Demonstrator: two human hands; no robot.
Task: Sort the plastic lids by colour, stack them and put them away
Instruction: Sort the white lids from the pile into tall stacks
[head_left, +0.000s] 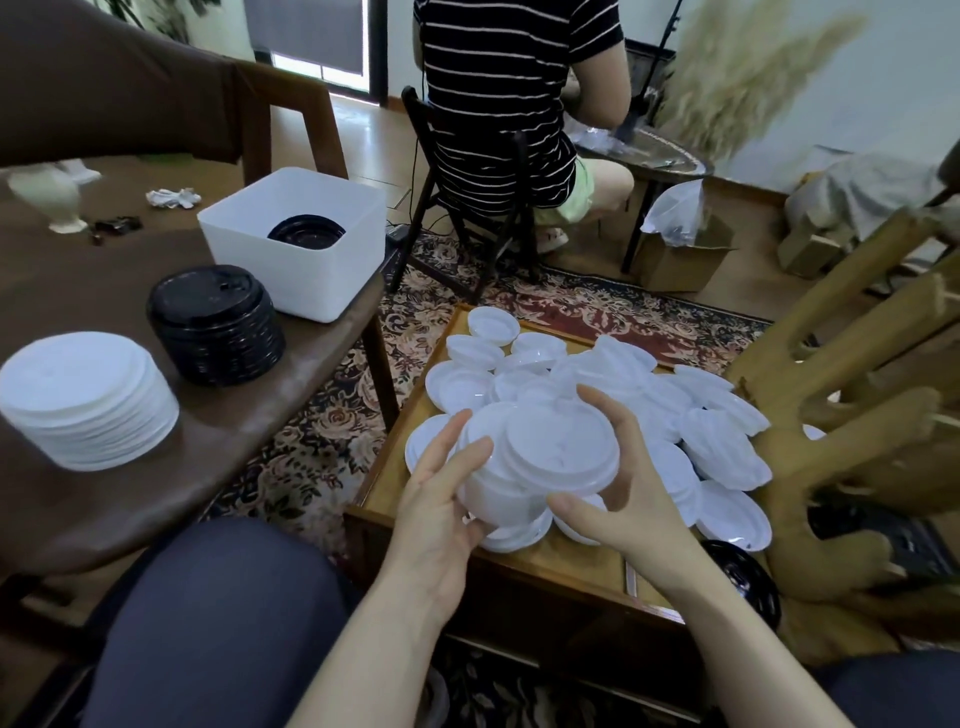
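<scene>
Far left on the counter (270, 374): white stack (88, 400), finished-looking, near the front edge. Beside it, black stack (215, 332). Behind that, white bin (306, 280) with more black lids (306, 236) inside.

Centre, over the wooden tray (545, 558): your left hand (441, 499) and right hand (618, 499) cradle a small white pile (540, 462) between them. Left fingers curl round its near-left edge, thumb on top; right fingers spread under and round the right side.

Judgement: these lids are thin, light, springy plastic, smooth enough to slide. Hold the pile by opposite rims, squeezing gently; press too hard and they likely buckle or skate apart.

Right: loose white lids (722, 452) heaped on the tray, overlapping at odd tilts, unsorted.
</scene>
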